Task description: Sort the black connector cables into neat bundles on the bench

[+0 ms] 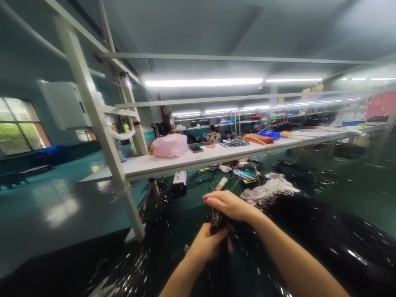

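In the lower middle of the head view, my left hand is wrapped round a dark upright bundle with small shiny, brownish bits at its upper part. What the bundle is made of cannot be made out. My right hand lies over its top, palm down, with the fingers stretched out and touching it. Around and below both hands spread dark, glossy heaps with bright glints, partly smeared.
A white bench crosses ahead, bearing a pink bag, a phone, orange-handled scissors and a blue tray. A metal post stands at left. Under the bench lie white cloths. Another person sits beyond.
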`<move>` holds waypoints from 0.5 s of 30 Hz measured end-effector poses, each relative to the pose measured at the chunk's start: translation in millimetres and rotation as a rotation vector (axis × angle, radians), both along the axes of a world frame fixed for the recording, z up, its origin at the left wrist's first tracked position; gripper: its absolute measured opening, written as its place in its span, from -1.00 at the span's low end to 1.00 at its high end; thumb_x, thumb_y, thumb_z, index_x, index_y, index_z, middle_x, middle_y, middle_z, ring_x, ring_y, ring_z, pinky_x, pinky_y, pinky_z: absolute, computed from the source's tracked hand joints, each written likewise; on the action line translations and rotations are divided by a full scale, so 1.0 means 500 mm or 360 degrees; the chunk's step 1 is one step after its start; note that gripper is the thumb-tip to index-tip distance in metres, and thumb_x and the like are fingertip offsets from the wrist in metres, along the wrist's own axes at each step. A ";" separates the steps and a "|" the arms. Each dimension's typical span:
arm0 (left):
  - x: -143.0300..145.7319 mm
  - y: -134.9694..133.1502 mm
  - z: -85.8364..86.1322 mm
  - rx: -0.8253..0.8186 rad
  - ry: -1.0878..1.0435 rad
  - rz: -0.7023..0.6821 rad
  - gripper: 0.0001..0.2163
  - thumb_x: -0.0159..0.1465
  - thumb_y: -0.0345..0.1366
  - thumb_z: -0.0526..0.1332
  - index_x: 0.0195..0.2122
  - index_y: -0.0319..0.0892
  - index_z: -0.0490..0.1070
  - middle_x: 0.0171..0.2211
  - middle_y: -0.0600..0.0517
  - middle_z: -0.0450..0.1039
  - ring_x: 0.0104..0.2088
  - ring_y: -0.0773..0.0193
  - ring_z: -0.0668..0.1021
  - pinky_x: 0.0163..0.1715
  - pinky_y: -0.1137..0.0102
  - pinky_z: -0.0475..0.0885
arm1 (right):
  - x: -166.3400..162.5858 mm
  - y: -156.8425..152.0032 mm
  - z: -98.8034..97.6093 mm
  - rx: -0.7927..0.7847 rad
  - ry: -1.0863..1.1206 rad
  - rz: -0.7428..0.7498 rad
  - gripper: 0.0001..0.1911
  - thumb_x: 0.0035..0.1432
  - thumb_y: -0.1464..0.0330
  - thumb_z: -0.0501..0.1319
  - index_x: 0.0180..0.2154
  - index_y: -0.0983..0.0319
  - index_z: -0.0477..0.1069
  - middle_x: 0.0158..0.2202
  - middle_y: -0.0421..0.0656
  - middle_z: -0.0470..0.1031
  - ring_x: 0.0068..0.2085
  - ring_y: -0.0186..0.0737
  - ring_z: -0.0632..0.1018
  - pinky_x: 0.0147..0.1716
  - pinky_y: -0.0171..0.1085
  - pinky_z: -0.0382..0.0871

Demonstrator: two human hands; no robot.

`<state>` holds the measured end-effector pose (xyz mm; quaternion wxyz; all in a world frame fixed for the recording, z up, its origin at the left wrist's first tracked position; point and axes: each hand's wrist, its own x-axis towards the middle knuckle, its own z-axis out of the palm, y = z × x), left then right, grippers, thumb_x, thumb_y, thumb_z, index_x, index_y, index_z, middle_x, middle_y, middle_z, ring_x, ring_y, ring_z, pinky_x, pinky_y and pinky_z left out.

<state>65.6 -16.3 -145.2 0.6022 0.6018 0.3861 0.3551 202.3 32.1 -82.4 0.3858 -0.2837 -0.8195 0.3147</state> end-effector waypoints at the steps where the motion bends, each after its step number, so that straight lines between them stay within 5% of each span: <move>1: 0.005 0.001 -0.001 -0.0012 -0.0002 0.0023 -0.60 0.09 -0.05 0.16 -0.23 -0.33 0.34 -0.64 -0.01 0.41 -0.82 0.54 0.10 -0.83 0.55 -0.09 | -0.001 -0.001 0.002 0.0003 -0.0117 0.0027 -0.65 0.15 0.16 0.04 -0.18 0.22 0.43 -0.18 -0.12 0.47 -0.11 -0.15 0.42 -0.05 -0.19 0.23; 4: 0.010 0.004 -0.005 -0.0009 0.0008 0.0050 -0.65 0.09 -0.07 0.16 -0.34 -0.33 0.36 -0.67 0.01 0.37 -0.82 0.54 0.10 -0.83 0.54 -0.10 | -0.002 -0.003 -0.001 -0.0013 -0.0137 0.0091 -0.63 0.16 0.15 0.02 -0.15 0.23 0.41 -0.15 -0.10 0.45 -0.09 -0.15 0.40 -0.04 -0.18 0.21; 8: -0.015 0.017 0.015 0.0077 0.0015 0.0145 -0.66 0.07 -0.06 0.18 -0.53 -0.32 0.33 -0.70 0.06 0.29 -0.82 0.57 0.10 -0.83 0.55 -0.11 | -0.006 -0.006 -0.034 -0.0278 0.0498 0.0177 -0.54 0.14 0.12 0.04 0.03 0.19 0.21 -0.04 -0.08 0.33 -0.08 -0.18 0.41 -0.05 -0.14 0.24; 15: -0.098 0.039 0.167 0.0328 -0.0067 0.0616 -0.72 0.07 -0.12 0.19 -0.50 -0.28 0.26 -0.58 0.08 0.35 -0.82 0.61 0.10 -0.82 0.58 -0.05 | -0.056 -0.066 -0.124 -0.0740 0.1090 0.0145 -0.21 0.00 0.20 0.24 0.15 0.07 -0.18 0.04 -0.03 0.17 -0.12 -0.19 0.44 -0.09 -0.12 0.28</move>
